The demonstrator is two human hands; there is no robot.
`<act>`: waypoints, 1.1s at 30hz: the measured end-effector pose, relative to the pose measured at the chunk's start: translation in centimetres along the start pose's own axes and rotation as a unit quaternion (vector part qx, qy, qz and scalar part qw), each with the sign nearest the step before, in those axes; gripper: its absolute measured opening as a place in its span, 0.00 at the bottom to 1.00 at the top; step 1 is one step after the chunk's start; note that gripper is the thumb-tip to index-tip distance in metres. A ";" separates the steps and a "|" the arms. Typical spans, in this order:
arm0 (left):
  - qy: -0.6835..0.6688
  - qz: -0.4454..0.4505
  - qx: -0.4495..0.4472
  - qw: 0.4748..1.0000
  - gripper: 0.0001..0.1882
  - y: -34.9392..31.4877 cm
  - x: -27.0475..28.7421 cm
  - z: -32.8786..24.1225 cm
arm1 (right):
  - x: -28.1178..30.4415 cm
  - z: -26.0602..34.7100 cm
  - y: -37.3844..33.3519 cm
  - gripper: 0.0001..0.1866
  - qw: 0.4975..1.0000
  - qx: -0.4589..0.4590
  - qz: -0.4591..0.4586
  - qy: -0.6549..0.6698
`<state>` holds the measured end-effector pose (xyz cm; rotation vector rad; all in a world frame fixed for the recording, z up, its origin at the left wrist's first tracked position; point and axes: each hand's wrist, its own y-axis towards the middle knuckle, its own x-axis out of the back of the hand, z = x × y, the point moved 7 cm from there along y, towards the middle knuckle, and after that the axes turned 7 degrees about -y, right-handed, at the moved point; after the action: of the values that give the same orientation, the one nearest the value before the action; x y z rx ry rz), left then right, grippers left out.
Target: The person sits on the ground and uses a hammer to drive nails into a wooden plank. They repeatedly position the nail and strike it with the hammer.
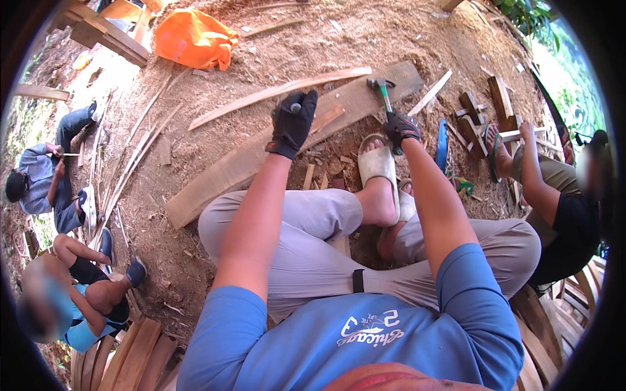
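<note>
My left hand (293, 124), in a black glove, is closed around a rod-like tool (296, 107). Only its round grey end shows above the fist; the lower part is hidden. Below that fist lies a long wooden plank (225, 171), slanting across the ground, with a small reddish wood strip (328, 119) on it. My right hand (400, 128), also gloved in black, grips a hammer (385, 98) by its green handle. The hammer's metal head is raised near the plank's far right end, and the handle's lower end pokes out beneath the hand.
A long thin wood strip (280, 94) lies beyond the plank. An orange bag (195, 40) rests farther back. Two people (39, 176) sit at the left, and another (554, 202) works at the right beside wooden blocks (471, 124). A blue object (442, 146) lies near my right forearm. Wood chips cover the ground.
</note>
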<state>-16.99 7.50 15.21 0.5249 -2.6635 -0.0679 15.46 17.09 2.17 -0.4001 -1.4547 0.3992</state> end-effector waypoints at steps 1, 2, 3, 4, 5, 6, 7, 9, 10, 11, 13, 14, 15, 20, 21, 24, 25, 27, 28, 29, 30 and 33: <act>0.022 0.000 -0.014 1.000 0.25 0.2 -0.2 0.2 | -0.4 -0.3 1.2 0.21 0.998 0.031 0.050 0.003; -0.023 0.035 0.031 0.999 0.25 -0.1 -0.6 0.5 | -0.4 -0.4 1.0 0.18 0.994 0.088 0.064 0.019; -0.032 0.039 0.036 0.998 0.24 0.1 -0.5 0.3 | 0.0 -0.2 1.2 0.15 0.986 0.147 0.075 0.039; -0.045 0.047 0.044 0.997 0.23 0.1 -1.3 0.2 | 0.8 -1.6 0.6 0.15 0.973 0.072 0.098 0.198; -0.056 0.052 0.049 0.996 0.22 0.3 -1.9 0.0 | 2.1 -2.2 -0.4 0.14 0.929 0.002 0.112 0.353; -0.060 0.036 0.047 0.996 0.23 0.3 -0.8 1.4 | 5.5 1.5 -3.6 0.15 0.937 0.125 0.040 0.324; -0.043 0.028 0.053 0.997 0.23 -0.4 0.7 1.9 | 9.8 5.8 -9.4 0.17 0.950 0.135 0.060 0.275; -0.040 0.036 0.039 0.998 0.25 -0.1 -0.1 -0.3 | 12.5 6.1 -13.8 0.19 0.910 0.378 -0.078 0.152; -0.067 0.047 0.057 0.995 0.25 -0.2 -0.2 0.1 | 13.3 6.6 -16.7 0.21 0.870 0.461 -0.165 0.066; -0.050 0.052 0.051 0.996 0.24 -0.4 -0.2 0.4 | 14.3 7.7 -20.4 0.21 0.843 0.483 -0.234 -0.008; -0.016 0.057 0.035 0.998 0.23 -0.3 -0.5 0.5 | 15.6 9.4 -25.6 0.19 0.843 0.464 -0.272 0.004; -0.033 0.057 0.030 0.997 0.23 -0.3 -0.8 0.5 | 16.1 10.1 -27.3 0.16 0.867 0.429 -0.239 0.088; -0.054 0.065 0.021 0.996 0.22 -0.1 -1.7 0.0 | 15.0 9.5 -27.2 0.12 0.845 0.422 -0.314 0.091; -0.024 0.098 0.000 0.995 0.20 0.2 -2.1 1.2 | 15.8 11.3 -26.9 0.11 0.882 0.362 -0.291 0.085; -0.012 0.098 -0.011 0.995 0.20 0.0 -2.1 1.3 | 15.7 11.4 -27.1 0.11 0.879 0.361 -0.300 0.084; -0.013 0.077 -0.069 0.995 0.21 0.3 -2.0 2.7 | 14.3 11.5 -26.2 0.08 0.896 0.347 -0.274 0.051; -0.023 0.073 -0.049 0.996 0.21 0.1 -2.5 2.6 | 14.0 11.0 -26.0 0.08 0.896 0.351 -0.263 0.066; -0.044 0.064 -0.013 0.997 0.21 -0.2 -2.5 0.9 | 13.6 10.4 -26.0 0.08 0.894 0.361 -0.246 0.095; -0.020 0.099 -0.010 0.995 0.17 -0.3 -2.1 0.4 | 14.7 10.6 -27.2 0.08 0.871 0.379 -0.296 0.105; -0.017 0.098 0.003 0.995 0.17 -0.3 -1.8 0.6 | 15.4 10.8 -27.9 0.08 0.851 0.391 -0.328 0.124; -0.015 0.098 0.017 0.995 0.17 -0.2 -1.7 0.9 | 16.1 11.0 -28.4 0.07 0.829 0.402 -0.361 0.143; -0.018 0.052 -0.042 0.998 0.16 -0.5 -1.7 0.4 | 13.5 9.8 -27.0 0.07 0.850 0.410 -0.311 0.113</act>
<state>-15.54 7.71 14.14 0.3621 -2.7039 -0.1594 7.18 0.43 27.88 0.6887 -0.9826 0.3863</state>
